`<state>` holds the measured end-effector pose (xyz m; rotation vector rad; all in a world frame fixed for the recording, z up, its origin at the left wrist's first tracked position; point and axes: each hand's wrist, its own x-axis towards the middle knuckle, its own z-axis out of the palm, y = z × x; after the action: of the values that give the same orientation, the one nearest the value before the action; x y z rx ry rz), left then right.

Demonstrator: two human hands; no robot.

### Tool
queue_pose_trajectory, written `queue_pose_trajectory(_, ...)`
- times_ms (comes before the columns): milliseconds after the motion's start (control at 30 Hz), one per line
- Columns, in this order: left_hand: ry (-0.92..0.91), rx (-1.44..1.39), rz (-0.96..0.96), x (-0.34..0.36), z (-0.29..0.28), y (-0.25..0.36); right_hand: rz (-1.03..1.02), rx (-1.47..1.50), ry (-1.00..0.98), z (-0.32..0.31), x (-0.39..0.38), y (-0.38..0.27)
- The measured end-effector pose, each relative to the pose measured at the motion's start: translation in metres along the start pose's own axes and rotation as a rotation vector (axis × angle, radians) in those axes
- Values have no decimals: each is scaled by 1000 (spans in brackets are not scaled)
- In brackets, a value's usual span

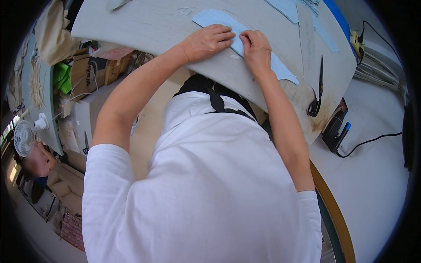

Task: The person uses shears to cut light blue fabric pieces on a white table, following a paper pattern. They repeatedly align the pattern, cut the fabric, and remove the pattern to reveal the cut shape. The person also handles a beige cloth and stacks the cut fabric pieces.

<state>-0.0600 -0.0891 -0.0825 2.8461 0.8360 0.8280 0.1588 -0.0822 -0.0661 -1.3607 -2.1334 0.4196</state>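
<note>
A curved piece of light blue cloth (281, 70) lies near the front edge of the pale worktable. My left hand (209, 42) rests on it, palm down, with its fingers stretched toward the right. Close beside it, my right hand (257, 49) pinches the cloth between thumb and forefinger. The fingertips of both hands are a short gap apart. To the right lies a pair of black-handled scissors (320, 90), blades pointing away from me.
More light blue cloth pieces (284, 8) lie at the table's far right, beside a long pale strip (308, 48). Packed shelves with a green bag (62, 78) stand on the left, near a white fan (25, 137). Behind the fan sits another person (37, 164). Cables run along the right wall.
</note>
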Motion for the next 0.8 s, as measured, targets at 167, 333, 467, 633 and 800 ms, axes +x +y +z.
queue_pose_trajectory(167,-12,-25,-7,0,-1,-3,42,-30,-35,-1,-1,1)
queue_pose_trajectory(333,-3,-1,-70,-17,-14,-7,16,-21,-8,-8,7,-9)
queue_pose_trajectory(467,-16,38,-55,-18,-17,-19,-39,-25,44,1,7,-17)
queue_pose_trajectory(633,-50,34,-27,-15,-15,-25,-18,-55,25,10,5,1)
queue_pose_trajectory(800,-6,-23,-197,-10,-19,-8,88,14,120,-31,-14,-4)
